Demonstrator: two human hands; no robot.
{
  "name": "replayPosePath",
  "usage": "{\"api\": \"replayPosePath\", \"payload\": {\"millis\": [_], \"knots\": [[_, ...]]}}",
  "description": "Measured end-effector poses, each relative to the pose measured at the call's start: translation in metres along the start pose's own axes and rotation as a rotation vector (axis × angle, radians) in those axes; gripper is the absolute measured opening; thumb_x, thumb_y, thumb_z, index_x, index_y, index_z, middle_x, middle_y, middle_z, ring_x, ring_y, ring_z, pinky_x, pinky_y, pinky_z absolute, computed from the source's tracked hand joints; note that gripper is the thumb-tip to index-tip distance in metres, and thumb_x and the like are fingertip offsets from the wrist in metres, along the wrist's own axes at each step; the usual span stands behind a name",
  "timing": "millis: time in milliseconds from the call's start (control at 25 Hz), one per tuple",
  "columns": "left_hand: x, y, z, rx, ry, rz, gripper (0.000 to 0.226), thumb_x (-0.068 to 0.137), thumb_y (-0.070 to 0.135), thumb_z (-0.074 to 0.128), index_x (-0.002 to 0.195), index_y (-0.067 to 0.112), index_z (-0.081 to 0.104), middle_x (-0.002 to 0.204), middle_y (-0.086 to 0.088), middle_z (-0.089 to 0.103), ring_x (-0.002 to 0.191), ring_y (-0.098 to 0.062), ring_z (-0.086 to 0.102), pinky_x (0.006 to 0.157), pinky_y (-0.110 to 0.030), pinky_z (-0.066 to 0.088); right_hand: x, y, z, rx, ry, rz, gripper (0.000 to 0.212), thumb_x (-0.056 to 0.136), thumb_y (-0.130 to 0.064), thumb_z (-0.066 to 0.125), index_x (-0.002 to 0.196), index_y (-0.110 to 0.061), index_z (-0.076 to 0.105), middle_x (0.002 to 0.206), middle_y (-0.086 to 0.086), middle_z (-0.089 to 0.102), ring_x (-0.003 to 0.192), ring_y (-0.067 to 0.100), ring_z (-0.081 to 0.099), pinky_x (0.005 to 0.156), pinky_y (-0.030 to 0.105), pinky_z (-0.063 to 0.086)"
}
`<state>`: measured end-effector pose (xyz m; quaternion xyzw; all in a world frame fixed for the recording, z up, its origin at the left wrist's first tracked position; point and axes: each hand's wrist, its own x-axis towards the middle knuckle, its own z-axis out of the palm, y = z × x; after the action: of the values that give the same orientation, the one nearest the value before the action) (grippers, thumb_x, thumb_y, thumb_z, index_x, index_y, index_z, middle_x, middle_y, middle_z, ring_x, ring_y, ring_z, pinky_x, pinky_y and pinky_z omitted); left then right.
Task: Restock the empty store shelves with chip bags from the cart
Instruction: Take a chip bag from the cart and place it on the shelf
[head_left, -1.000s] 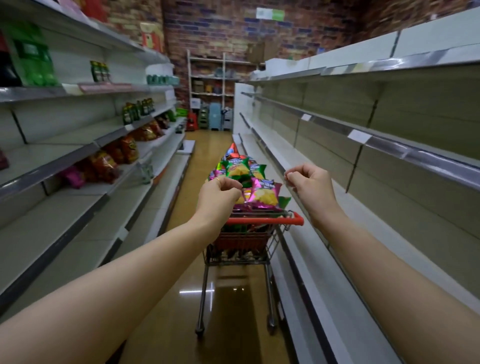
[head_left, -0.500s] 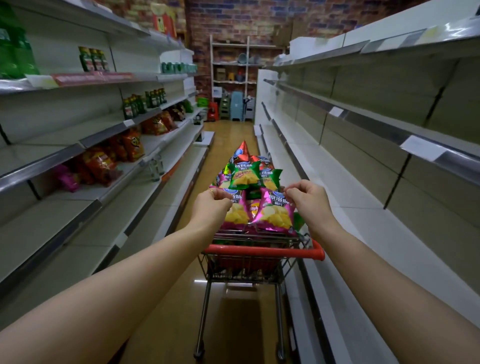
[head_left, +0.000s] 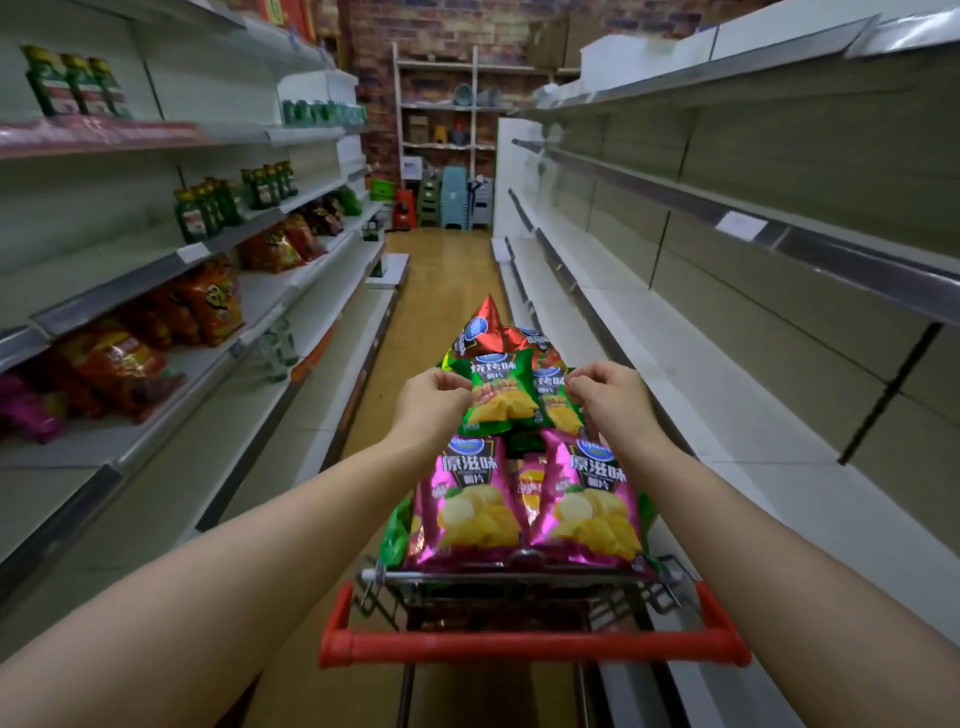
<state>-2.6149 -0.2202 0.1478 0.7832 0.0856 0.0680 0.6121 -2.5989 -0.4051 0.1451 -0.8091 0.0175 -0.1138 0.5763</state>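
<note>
The left hand (head_left: 431, 400) and right hand (head_left: 605, 395) are pinching, fingers curled, the green chip bags (head_left: 501, 402) lying atop the cart (head_left: 535, 647), apparently readying them for the bare right shelves (head_left: 727, 467).

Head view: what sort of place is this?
Likely a small grocery store aisle: price-tagged shelves on both sides, orange snack bags and green bottles on the left ones, and a red-handled cart piled with chip bags.

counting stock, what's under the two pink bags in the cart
Green bag edges show beside the pink bags, a third pink bag between them. Deeper layers are covered.
</note>
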Motion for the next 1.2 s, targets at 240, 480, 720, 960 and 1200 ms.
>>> {"api": "replayPosePath", "payload": {"millis": [240,480,720,960,1200], "knots": [[0.095,-0.019,0.011,0.068,-0.042,-0.073,0.019,0.084,0.003,0.057,0.073,0.018,0.059,0.073,-0.004,0.059,0.076,-0.024,0.053,0.080,-0.039,0.050,0.100,0.026,0.048,-0.092,0.027,0.069,0.022,0.084,-0.013,0.057,0.062,-0.010,0.059,0.059,-0.001,0.051,0.060,0.016,0.044,0.063,0.028,0.033],[0.145,-0.039,0.043,0.062,-0.022,-0.173,0.019,0.083,0.006,0.057,0.072,0.022,0.059,0.077,-0.002,0.060,0.083,-0.026,0.057,0.081,-0.039,0.049,0.182,0.053,0.083,-0.247,-0.056,0.050,0.028,0.090,-0.020,0.057,0.091,0.006,0.065,0.079,0.013,0.058,0.076,0.020,0.050,0.065,0.028,0.034],[0.177,-0.046,0.075,0.027,0.005,-0.253,0.023,0.088,0.001,0.052,0.072,0.018,0.055,0.071,0.000,0.054,0.064,-0.012,0.050,0.061,-0.027,0.044,0.263,0.081,0.123,-0.416,-0.209,0.126,0.061,0.080,-0.048,0.065,0.122,-0.005,0.052,0.115,0.008,0.061,0.104,0.029,0.058,0.078,0.032,0.045],[0.200,-0.056,0.081,0.049,0.037,-0.252,0.020,0.086,0.004,0.056,0.075,0.021,0.056,0.079,0.000,0.059,0.075,-0.017,0.054,0.079,-0.037,0.050,0.310,0.087,0.166,-0.512,-0.250,0.251,0.111,0.070,-0.055,0.072,0.144,0.003,0.013,0.140,0.017,0.043,0.128,0.034,0.043,0.104,0.044,0.036],[0.205,-0.066,0.069,0.048,0.050,-0.258,0.014,0.080,0.009,0.059,0.073,0.022,0.058,0.088,-0.007,0.065,0.088,-0.026,0.061,0.090,-0.048,0.050,0.328,0.102,0.187,-0.676,-0.232,0.262,0.105,0.072,-0.054,0.071,0.143,0.003,0.019,0.139,0.017,0.045,0.127,0.035,0.045,0.112,0.050,0.022]]}}
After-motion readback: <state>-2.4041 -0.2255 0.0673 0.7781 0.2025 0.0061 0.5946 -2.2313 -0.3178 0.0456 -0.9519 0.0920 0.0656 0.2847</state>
